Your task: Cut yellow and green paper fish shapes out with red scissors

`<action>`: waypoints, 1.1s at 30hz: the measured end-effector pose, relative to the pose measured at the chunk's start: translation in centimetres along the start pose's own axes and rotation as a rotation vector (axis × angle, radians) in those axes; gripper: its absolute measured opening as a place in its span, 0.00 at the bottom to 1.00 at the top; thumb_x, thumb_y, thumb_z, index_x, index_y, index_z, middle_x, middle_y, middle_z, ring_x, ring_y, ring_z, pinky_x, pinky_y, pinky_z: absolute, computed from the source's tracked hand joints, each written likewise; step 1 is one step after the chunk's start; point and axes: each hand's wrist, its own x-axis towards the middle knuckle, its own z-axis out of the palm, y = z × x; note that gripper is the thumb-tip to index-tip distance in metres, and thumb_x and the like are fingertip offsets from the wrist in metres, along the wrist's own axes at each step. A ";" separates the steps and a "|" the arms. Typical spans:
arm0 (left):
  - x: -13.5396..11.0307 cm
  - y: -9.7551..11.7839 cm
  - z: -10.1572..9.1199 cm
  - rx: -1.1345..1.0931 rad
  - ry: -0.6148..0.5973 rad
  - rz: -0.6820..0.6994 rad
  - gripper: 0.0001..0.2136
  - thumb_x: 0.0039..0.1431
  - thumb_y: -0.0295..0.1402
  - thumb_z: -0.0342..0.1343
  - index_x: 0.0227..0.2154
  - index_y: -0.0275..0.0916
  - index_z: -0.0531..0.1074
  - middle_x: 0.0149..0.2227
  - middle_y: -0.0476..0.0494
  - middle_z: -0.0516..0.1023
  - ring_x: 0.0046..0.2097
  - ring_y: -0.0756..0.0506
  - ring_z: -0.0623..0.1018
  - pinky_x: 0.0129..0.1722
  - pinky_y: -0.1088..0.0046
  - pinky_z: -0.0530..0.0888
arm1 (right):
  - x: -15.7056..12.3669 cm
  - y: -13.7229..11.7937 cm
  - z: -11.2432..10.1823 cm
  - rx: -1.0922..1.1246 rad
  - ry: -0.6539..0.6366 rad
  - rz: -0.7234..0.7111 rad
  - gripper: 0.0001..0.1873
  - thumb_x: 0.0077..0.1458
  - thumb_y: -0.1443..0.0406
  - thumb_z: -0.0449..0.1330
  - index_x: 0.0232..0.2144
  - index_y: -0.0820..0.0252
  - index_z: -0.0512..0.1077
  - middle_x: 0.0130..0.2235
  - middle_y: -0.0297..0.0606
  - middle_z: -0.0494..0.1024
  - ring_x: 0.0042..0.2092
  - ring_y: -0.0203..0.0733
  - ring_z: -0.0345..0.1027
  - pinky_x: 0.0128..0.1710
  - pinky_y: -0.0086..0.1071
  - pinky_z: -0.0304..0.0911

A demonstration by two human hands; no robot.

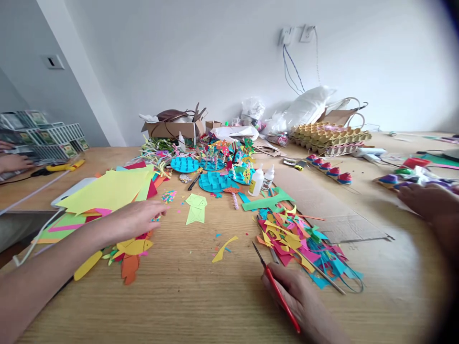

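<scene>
My left hand reaches across the wooden table, fingers together, pinching at small paper bits beside a stack of yellow paper sheets. Yellow and orange paper fish cut-outs lie just below it. My right hand rests near the table's front, closed round red-handled scissors whose blades point up and left. A heap of coloured paper scraps lies just beyond that hand. A light-green cut shape sits between my hands.
Two glue bottles, blue paper discs with standing cut-outs, a cardboard box and egg trays fill the far side. A cardboard sheet lies right. Another person's hand is at far right, and another's hands at far left.
</scene>
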 end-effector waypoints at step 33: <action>10.6 14.7 4.7 -0.216 0.040 0.457 0.09 0.50 0.21 0.46 0.25 0.38 0.69 0.29 0.45 0.76 0.33 0.46 0.74 0.32 0.73 0.68 | -0.6 -0.4 0.8 0.037 0.133 0.030 0.16 0.58 0.60 0.46 0.19 0.58 0.53 0.20 0.30 0.61 0.22 0.33 0.52 0.21 0.27 0.45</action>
